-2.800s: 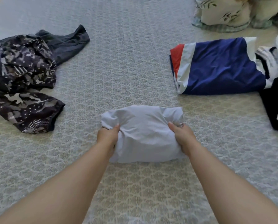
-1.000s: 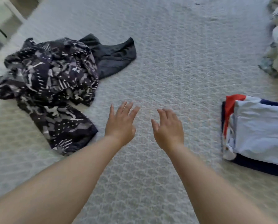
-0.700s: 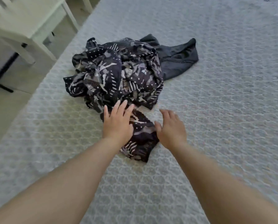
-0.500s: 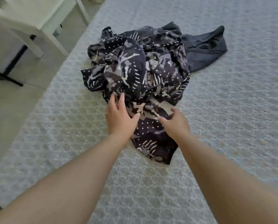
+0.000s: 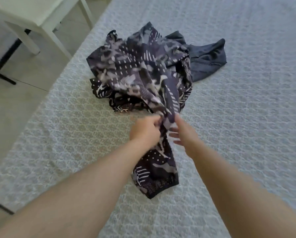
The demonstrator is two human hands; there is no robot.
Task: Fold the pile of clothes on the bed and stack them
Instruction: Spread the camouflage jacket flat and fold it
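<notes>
**Patterned bedspread, camo shirt mid-grab**

Grey-white bedspread (image 5: 229, 117) with a crumpled camo-print garment (image 5: 143, 74) on it, plain dark garment (image 5: 207, 60) tucked behind. Left hand (image 5: 144, 130) clenches a bunched fold; right hand (image 5: 183, 133) pinches it too, bit blurry. White chair (image 5: 32, 16) off left.

patterned garments (image 5: 140, 69): 1
dark grey garments (image 5: 207, 60): 1
hands: 2, left (image 5: 144, 130) and right (image 5: 184, 133)
white chairs (image 5: 32, 12): 1
beds (image 5: 247, 117): 1
</notes>
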